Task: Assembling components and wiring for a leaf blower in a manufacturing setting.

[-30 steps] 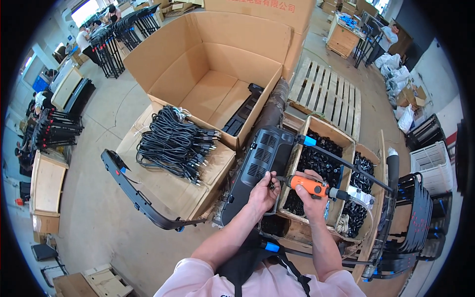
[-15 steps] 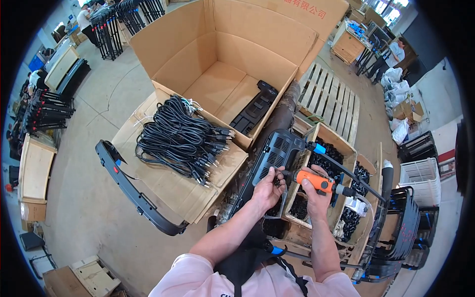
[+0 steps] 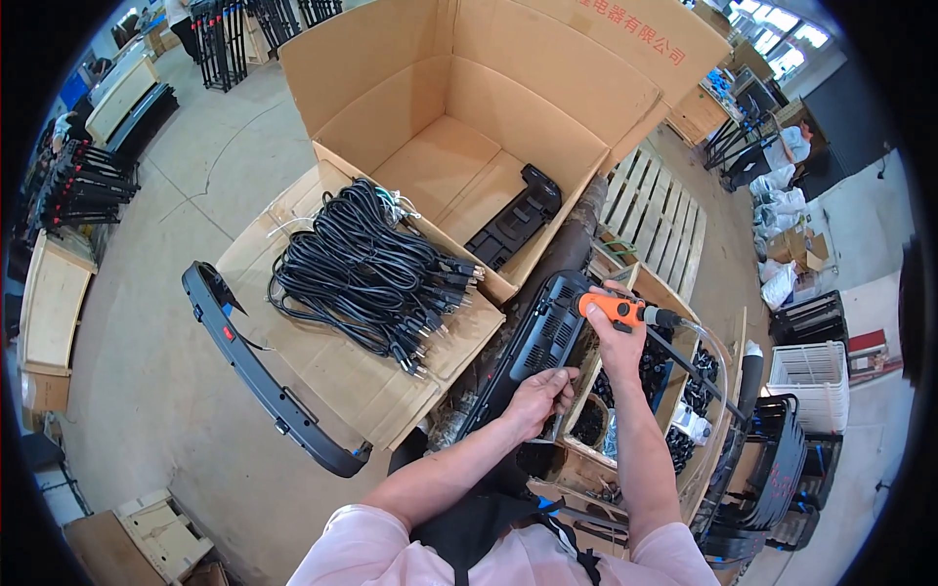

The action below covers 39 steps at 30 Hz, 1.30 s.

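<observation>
My right hand [image 3: 621, 342] grips an orange power screwdriver [image 3: 614, 310] with a hose at its rear end. Its front end points left, at the upper right edge of a long black plastic housing [image 3: 549, 334] with vent slots; the bit itself is hidden. Lower down, beside the housing's right edge, my left hand [image 3: 539, 402] has its fingers bent together, and what they hold, if anything, is too small to make out. The housing lies tilted in front of me, its narrow end running down to the left.
Wooden bins [image 3: 586, 422] of small black parts stand right of the housing. A bundle of black power cords [image 3: 366, 269] lies on a cardboard flap. Behind is a large open carton [image 3: 391, 107] holding a black plastic part [image 3: 518, 220]. A curved black frame [image 3: 264, 376] is at left.
The screwdriver has moved up and left to the housing's edge in my right hand. My left hand has dropped lower, away from the screwdriver's front end. The view has shifted slightly.
</observation>
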Each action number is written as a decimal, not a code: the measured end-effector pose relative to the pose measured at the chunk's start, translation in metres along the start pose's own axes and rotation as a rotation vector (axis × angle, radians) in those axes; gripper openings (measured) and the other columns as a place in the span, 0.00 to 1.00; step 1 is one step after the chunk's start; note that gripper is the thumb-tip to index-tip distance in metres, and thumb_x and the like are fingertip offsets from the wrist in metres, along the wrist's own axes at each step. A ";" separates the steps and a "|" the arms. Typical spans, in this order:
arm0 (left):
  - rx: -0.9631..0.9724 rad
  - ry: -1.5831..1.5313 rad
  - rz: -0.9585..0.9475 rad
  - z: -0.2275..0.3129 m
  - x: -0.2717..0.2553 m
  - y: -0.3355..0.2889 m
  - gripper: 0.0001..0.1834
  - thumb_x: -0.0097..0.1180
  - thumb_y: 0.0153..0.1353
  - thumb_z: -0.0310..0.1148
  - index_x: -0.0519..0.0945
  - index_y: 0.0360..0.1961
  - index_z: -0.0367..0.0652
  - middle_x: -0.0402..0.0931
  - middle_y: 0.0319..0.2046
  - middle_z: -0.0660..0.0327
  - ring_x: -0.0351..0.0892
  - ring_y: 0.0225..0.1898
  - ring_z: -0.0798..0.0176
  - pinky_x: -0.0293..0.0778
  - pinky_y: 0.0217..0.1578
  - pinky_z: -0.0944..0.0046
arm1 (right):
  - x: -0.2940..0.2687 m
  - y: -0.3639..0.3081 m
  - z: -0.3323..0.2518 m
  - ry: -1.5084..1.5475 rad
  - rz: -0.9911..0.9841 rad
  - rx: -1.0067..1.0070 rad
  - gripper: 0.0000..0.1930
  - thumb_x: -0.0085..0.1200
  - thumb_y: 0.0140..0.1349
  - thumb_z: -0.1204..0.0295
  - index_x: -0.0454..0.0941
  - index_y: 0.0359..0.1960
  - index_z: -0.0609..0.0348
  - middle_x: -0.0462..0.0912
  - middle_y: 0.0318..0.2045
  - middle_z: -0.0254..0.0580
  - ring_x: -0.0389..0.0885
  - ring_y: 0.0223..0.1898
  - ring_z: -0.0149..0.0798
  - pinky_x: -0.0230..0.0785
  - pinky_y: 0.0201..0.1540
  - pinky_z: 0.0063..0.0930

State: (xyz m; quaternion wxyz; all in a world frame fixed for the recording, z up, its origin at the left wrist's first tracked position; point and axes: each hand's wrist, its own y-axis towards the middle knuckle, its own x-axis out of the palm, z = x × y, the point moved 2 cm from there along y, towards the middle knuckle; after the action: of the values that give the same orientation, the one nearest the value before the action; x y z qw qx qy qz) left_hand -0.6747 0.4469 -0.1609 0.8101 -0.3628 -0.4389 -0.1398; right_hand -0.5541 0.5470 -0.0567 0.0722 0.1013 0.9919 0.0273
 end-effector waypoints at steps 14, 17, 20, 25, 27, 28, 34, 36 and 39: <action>0.033 -0.052 0.096 0.000 -0.006 -0.004 0.12 0.50 0.80 0.39 0.79 0.50 0.43 0.84 0.37 0.66 0.82 0.33 0.73 0.80 0.35 0.72 | 0.018 0.028 -0.011 -0.170 -0.118 -0.044 0.24 0.70 0.60 0.77 0.78 0.57 0.65 0.87 0.48 0.45 0.85 0.49 0.34 0.77 0.57 0.30; 0.046 -0.066 0.091 0.003 -0.012 -0.002 0.12 0.51 0.80 0.40 0.80 0.50 0.42 0.84 0.37 0.65 0.82 0.33 0.72 0.81 0.36 0.71 | 0.024 0.032 -0.019 -0.299 -0.188 -0.085 0.24 0.70 0.61 0.75 0.78 0.58 0.64 0.87 0.49 0.43 0.85 0.51 0.34 0.77 0.58 0.30; 0.062 -0.135 0.078 0.006 -0.016 0.003 0.13 0.53 0.79 0.40 0.81 0.47 0.42 0.84 0.37 0.65 0.83 0.33 0.71 0.82 0.35 0.70 | 0.026 0.039 -0.014 -0.247 -0.193 -0.011 0.22 0.70 0.61 0.76 0.80 0.57 0.64 0.87 0.49 0.42 0.85 0.51 0.32 0.77 0.58 0.29; 0.053 -0.245 0.113 0.015 -0.014 0.010 0.13 0.54 0.78 0.42 0.81 0.43 0.44 0.83 0.34 0.64 0.83 0.31 0.69 0.82 0.31 0.69 | 0.029 0.039 -0.015 -0.247 -0.219 0.035 0.21 0.69 0.61 0.76 0.80 0.56 0.63 0.87 0.49 0.41 0.85 0.50 0.32 0.77 0.57 0.28; 0.067 -0.300 0.146 0.021 -0.011 0.012 0.12 0.56 0.77 0.41 0.80 0.43 0.43 0.83 0.32 0.63 0.83 0.29 0.68 0.82 0.27 0.69 | 0.027 0.039 -0.013 -0.261 -0.222 0.035 0.20 0.69 0.61 0.76 0.80 0.55 0.63 0.87 0.49 0.42 0.85 0.50 0.32 0.77 0.57 0.29; 0.067 -0.299 0.145 0.022 -0.010 0.014 0.12 0.56 0.77 0.41 0.80 0.43 0.43 0.83 0.32 0.63 0.83 0.29 0.68 0.82 0.27 0.69 | 0.027 0.040 -0.010 -0.261 -0.221 0.034 0.20 0.69 0.61 0.76 0.80 0.55 0.63 0.87 0.49 0.42 0.85 0.50 0.32 0.77 0.57 0.29; 0.077 -0.353 0.218 0.031 -0.012 0.031 0.12 0.56 0.77 0.43 0.80 0.45 0.45 0.82 0.32 0.64 0.81 0.28 0.67 0.82 0.29 0.67 | 0.033 0.040 -0.017 -0.238 -0.226 -0.036 0.24 0.71 0.60 0.75 0.78 0.57 0.62 0.86 0.47 0.39 0.84 0.48 0.30 0.77 0.54 0.26; 0.077 -0.371 0.221 0.031 -0.010 0.031 0.12 0.56 0.77 0.43 0.80 0.46 0.45 0.82 0.32 0.64 0.81 0.29 0.67 0.82 0.30 0.67 | 0.022 0.023 -0.022 -0.177 -0.169 -0.057 0.24 0.70 0.60 0.76 0.78 0.58 0.64 0.86 0.49 0.41 0.84 0.50 0.32 0.77 0.56 0.27; 0.079 -0.429 0.246 0.035 -0.012 0.031 0.12 0.56 0.77 0.42 0.80 0.47 0.45 0.81 0.34 0.65 0.81 0.31 0.67 0.82 0.32 0.67 | 0.006 -0.005 -0.047 0.005 -0.129 -0.034 0.26 0.68 0.60 0.79 0.75 0.60 0.68 0.86 0.52 0.49 0.85 0.53 0.38 0.77 0.60 0.32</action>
State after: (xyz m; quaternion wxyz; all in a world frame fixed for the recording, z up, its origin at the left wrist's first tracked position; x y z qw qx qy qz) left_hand -0.6860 0.4919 -0.1727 0.7228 -0.4029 -0.5585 0.0576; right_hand -0.5676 0.5411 -0.0118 0.0729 0.0360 0.9959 0.0400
